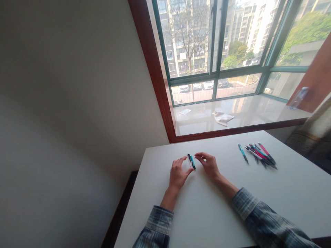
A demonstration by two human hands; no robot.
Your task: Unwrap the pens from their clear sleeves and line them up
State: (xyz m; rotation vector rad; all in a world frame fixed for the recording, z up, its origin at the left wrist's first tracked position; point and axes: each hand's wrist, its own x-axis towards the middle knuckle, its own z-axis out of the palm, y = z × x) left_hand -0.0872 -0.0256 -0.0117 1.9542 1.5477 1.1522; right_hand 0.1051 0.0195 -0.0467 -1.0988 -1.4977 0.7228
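Two hands at a slim teal-and-black plastic pen (191,161) on a white table (207,213).
Left hand (178,175) fingertips pinch it; right hand (209,164), loosely curled, lies just beside.

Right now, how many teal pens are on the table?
2 for certain: one teal pen between the left hand and right hand, another beside the pen pile, which may hide more.

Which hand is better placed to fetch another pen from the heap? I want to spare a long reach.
Probably the right hand. The pile of pens lies on the table on that hand's side. The left hand touches the teal pen and would have to cross over.
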